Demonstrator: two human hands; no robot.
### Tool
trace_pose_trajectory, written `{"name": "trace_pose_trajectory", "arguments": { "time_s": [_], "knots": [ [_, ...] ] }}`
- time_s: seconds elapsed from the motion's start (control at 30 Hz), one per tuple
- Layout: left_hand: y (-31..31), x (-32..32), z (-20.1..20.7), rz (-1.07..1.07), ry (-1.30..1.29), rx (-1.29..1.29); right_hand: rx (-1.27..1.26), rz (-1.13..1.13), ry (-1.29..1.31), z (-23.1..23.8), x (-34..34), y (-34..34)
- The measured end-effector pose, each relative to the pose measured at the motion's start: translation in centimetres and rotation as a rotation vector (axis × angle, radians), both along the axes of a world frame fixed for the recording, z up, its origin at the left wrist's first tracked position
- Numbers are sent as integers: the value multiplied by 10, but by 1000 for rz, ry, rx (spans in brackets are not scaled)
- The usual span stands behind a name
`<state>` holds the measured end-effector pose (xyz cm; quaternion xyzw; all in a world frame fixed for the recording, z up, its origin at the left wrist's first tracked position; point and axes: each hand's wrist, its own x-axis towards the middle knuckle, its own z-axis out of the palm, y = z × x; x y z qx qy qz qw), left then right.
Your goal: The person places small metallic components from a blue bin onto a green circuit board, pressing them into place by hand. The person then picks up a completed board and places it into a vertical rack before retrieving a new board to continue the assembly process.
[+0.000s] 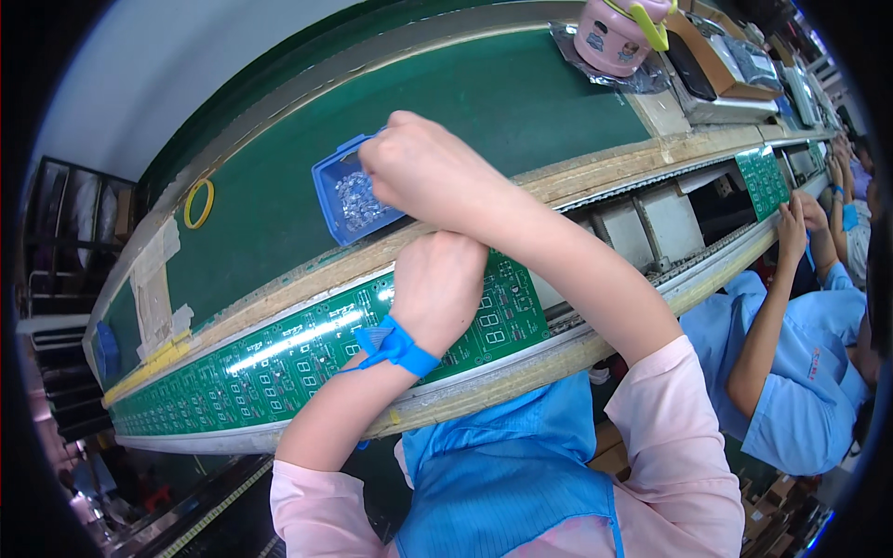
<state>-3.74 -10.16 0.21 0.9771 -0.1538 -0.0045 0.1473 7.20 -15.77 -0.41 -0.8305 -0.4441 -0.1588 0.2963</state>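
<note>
My right hand (409,169) is curled over the right side of a blue plastic bin (337,206), its fingertips mostly hidden. Inside the bin lie many small clear parts (361,200). Beneath my right forearm, my left hand (443,279) hangs over the green circuit boards (307,358), back of the hand up. Its fingers are hidden, so what they touch does not show. A blue wrist strap (395,346) circles my left wrist. The boards carry printed outlines of digit displays and lie in a row along the rail.
A yellow tape ring (198,204) lies on the green bench top (270,177). At the far right stand a pink pot (614,37) and a cardboard box (721,56). To my right, a co-worker in blue (791,363) reaches over another board (762,181) on the rail.
</note>
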Motion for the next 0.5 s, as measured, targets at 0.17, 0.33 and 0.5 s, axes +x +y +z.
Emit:
{"name": "trace_pose_trajectory", "arguments": {
  "time_s": [0.17,0.33,0.5],
  "knots": [
    [-6,2,-1,-8,-10,29,222,52,253,16,-9,-36],
    [22,-14,24,91,-38,23,366,75,956,15,-33,-77],
    [71,17,25,269,-400,192,456,104,1380,2,-48,-103]
  ]
}}
